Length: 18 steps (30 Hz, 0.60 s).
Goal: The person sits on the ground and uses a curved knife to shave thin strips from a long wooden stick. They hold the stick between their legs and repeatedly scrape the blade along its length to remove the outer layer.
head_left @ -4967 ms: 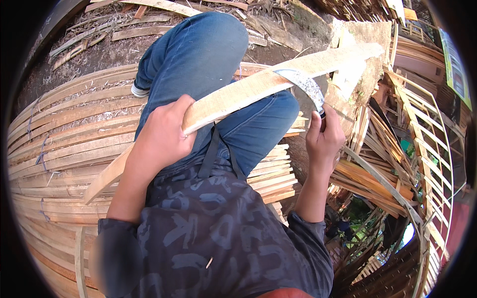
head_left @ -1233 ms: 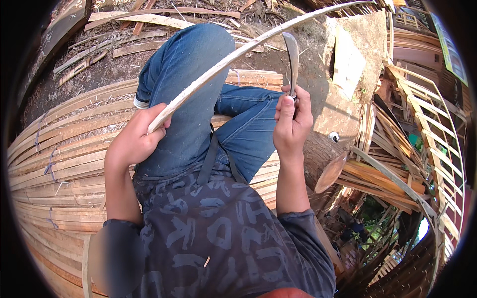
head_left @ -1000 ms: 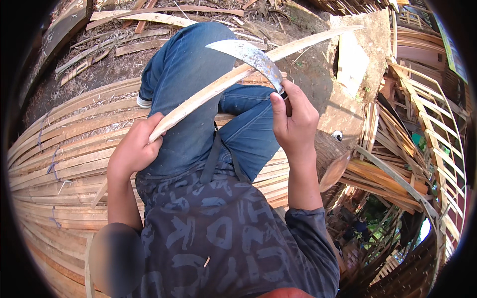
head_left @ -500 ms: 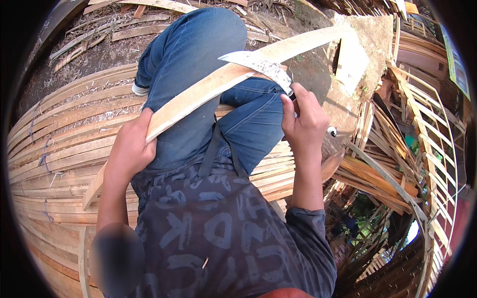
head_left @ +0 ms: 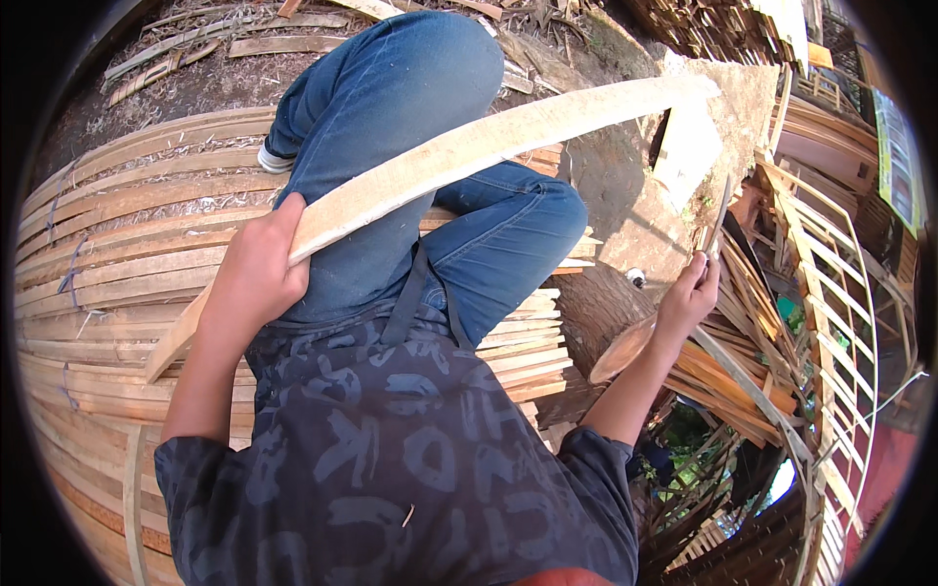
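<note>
My left hand [head_left: 256, 269] is closed around a long pale wooden slat [head_left: 420, 174]. The slat slants across my raised jeans-clad leg, its far end up to the right and its near end passing beneath my left forearm. Out to the right, my right hand [head_left: 688, 291] grips a knife [head_left: 721, 213] with a broad curved blade. The blade points upward, seen nearly edge-on and apart from the slat. Its handle is mostly hidden in my fingers.
Bundled wooden slats [head_left: 127, 273] lie under and left of me. A cut log [head_left: 621, 350] rests right of my knee. More cut wood [head_left: 747, 381] and a slatted wooden frame [head_left: 845, 322] stand at the right. Shavings and scraps litter the ground ahead.
My right hand has swung right, carrying the knife off the slat and turning its blade upward. My left hand keeps its hold on the slat.
</note>
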Each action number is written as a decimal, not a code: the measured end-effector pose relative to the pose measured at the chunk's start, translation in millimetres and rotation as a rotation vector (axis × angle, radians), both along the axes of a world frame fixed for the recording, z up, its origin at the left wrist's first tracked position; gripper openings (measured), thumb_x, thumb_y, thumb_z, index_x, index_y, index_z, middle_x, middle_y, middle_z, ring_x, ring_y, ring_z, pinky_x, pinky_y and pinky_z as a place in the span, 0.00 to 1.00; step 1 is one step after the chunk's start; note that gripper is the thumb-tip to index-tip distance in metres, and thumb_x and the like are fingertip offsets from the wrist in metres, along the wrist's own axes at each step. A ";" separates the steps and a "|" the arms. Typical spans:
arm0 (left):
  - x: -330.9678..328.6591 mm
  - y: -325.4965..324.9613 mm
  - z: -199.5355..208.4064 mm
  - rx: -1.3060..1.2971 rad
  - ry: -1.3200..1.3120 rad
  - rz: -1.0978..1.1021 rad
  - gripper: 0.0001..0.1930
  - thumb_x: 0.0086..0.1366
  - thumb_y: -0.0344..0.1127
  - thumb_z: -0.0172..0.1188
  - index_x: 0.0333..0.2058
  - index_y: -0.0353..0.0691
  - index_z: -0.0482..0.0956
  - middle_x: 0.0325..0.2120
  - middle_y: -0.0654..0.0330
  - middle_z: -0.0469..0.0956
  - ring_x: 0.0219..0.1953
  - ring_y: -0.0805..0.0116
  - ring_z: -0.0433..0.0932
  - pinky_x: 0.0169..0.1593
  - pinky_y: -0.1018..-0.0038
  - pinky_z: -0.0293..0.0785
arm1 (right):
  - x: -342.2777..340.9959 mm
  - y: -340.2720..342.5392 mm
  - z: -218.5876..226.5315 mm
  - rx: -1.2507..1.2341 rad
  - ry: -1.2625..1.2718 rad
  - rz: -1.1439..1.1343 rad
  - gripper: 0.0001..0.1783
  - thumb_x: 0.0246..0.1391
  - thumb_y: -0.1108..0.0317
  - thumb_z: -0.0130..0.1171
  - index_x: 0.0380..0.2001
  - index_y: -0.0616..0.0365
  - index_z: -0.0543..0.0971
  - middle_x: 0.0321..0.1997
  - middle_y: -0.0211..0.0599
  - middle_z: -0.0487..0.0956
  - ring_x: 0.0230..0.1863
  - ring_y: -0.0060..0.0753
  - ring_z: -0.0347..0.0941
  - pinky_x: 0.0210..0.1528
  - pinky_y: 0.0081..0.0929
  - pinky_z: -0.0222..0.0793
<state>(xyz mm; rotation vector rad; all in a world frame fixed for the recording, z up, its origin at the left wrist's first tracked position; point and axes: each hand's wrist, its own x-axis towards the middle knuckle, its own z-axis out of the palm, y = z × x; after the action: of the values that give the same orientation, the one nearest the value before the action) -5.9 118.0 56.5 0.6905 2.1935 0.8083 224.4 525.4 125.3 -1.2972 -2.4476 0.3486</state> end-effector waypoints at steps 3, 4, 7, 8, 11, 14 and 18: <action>7.9 3.1 -3.5 -0.028 0.105 0.003 0.14 0.48 0.23 0.53 0.36 0.33 0.65 0.24 0.39 0.72 0.31 0.35 0.73 0.35 0.50 0.67 | -27.5 -73.3 -29.4 -0.150 0.033 0.147 0.12 0.63 0.67 0.54 0.40 0.66 0.76 0.19 0.28 0.67 0.18 0.18 0.59 0.20 0.23 0.53; 10.5 2.8 -5.2 -0.019 0.139 0.013 0.15 0.47 0.24 0.53 0.36 0.33 0.65 0.24 0.39 0.72 0.30 0.36 0.74 0.34 0.50 0.68 | -40.1 -93.8 -34.0 -0.216 0.061 0.222 0.11 0.61 0.68 0.55 0.41 0.66 0.76 0.19 0.30 0.69 0.18 0.20 0.60 0.20 0.23 0.55; 14.2 3.3 -9.3 -0.021 0.206 0.014 0.16 0.47 0.25 0.55 0.37 0.34 0.65 0.23 0.41 0.72 0.29 0.38 0.74 0.33 0.51 0.69 | -74.5 -149.0 -29.1 -0.346 0.074 0.430 0.11 0.56 0.71 0.61 0.42 0.63 0.77 0.20 0.35 0.72 0.17 0.30 0.68 0.22 0.26 0.63; 13.8 3.8 -10.3 -0.024 0.226 0.015 0.17 0.47 0.25 0.55 0.37 0.34 0.65 0.23 0.42 0.72 0.29 0.39 0.75 0.32 0.51 0.69 | -82.6 -160.8 -25.4 -0.336 0.038 0.514 0.12 0.54 0.70 0.62 0.41 0.62 0.77 0.21 0.36 0.73 0.18 0.33 0.70 0.22 0.28 0.64; 13.6 2.7 -13.8 -0.032 0.284 -0.015 0.17 0.47 0.26 0.56 0.38 0.35 0.65 0.24 0.43 0.73 0.29 0.40 0.75 0.31 0.52 0.70 | -92.8 -172.0 -16.8 -0.268 -0.078 0.614 0.14 0.52 0.67 0.65 0.41 0.59 0.78 0.21 0.37 0.72 0.19 0.39 0.72 0.21 0.33 0.66; 16.2 1.6 -16.2 -0.043 0.315 -0.023 0.18 0.46 0.27 0.57 0.38 0.35 0.65 0.24 0.46 0.73 0.29 0.42 0.75 0.31 0.53 0.70 | -87.3 -153.1 -17.2 -0.147 -0.150 0.595 0.13 0.52 0.66 0.65 0.40 0.57 0.78 0.20 0.35 0.71 0.19 0.37 0.71 0.20 0.33 0.65; 17.6 3.7 -16.8 -0.037 0.312 -0.014 0.18 0.46 0.28 0.57 0.38 0.36 0.65 0.25 0.48 0.73 0.30 0.44 0.76 0.31 0.54 0.70 | -78.8 -123.7 -3.5 0.000 -0.252 0.642 0.12 0.51 0.65 0.66 0.38 0.54 0.78 0.19 0.32 0.71 0.18 0.33 0.70 0.19 0.30 0.63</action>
<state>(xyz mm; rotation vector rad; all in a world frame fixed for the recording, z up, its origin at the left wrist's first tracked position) 11.8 121.7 39.8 0.8605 2.4708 0.6879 145.7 401.6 121.8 -0.5408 -3.0364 0.3535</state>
